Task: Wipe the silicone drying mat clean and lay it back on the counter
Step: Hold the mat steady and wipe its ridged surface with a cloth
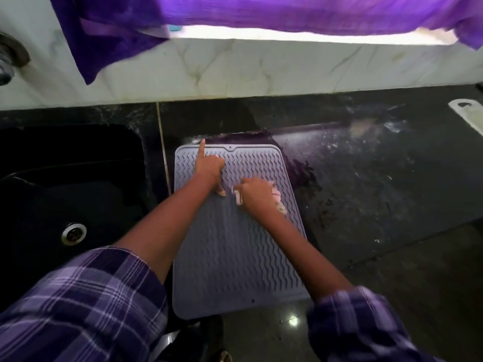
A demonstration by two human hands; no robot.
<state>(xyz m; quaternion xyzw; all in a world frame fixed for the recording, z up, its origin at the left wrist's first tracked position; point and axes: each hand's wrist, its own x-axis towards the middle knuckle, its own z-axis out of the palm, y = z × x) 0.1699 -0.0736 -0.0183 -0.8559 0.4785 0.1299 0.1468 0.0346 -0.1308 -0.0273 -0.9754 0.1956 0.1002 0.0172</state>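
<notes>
On the black counter (366, 205), silicone drying mat (235, 257) lies flat; wiping judged midway. Left hand (209, 169) spread, pressing; right hand (257, 193) clenched around cloth (278, 202).

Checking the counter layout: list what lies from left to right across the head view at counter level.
Sink drain → left hand pressing on the mat → right hand bunched on a pale cloth → wet dark counter → white object at the right edge.

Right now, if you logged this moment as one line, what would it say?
step: wiping | right hand: clutches cloth on silicone drying mat | left hand: presses mat, forefinger out | mat: flat on counter
</notes>
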